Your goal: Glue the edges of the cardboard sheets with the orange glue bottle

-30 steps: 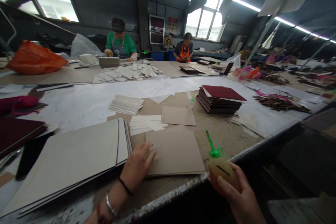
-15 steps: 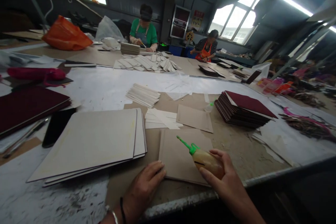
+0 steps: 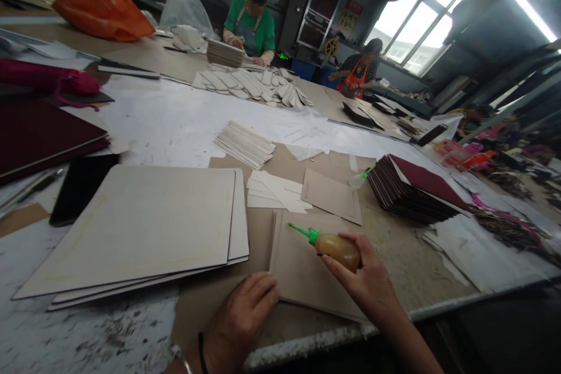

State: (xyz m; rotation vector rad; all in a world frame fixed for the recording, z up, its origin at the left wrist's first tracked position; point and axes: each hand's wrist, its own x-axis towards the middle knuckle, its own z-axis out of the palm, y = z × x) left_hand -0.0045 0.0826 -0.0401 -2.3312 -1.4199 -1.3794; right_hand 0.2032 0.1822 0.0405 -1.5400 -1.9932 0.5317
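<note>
My right hand (image 3: 362, 280) is closed around a squeeze glue bottle (image 3: 336, 250) with amber contents and a green nozzle. The bottle is tilted on its side, its nozzle tip pointing left above the upper left part of a brown cardboard sheet (image 3: 307, 280). More brown layers show under that sheet's left edge. Flat and palm down, my left hand (image 3: 245, 310) rests at the sheet's lower left edge, fingertips touching it; its thumb is hidden. To its left lies a stack of large grey-white boards (image 3: 149, 216) with faint yellow streaks along their edges.
Beyond lie white paper strips (image 3: 276, 191), a smaller brown sheet (image 3: 332, 194) and a pile of pale strips (image 3: 245, 143). A stack of maroon covers (image 3: 421, 187) stands right, a second small bottle (image 3: 360, 179) beside it. Left is a black phone (image 3: 83, 187). Two people work across the table.
My right hand has brought the glue bottle slightly left and tipped it nearer level, its nozzle now by the sheet's upper left. My left hand stays at the edge. The view has tilted.
</note>
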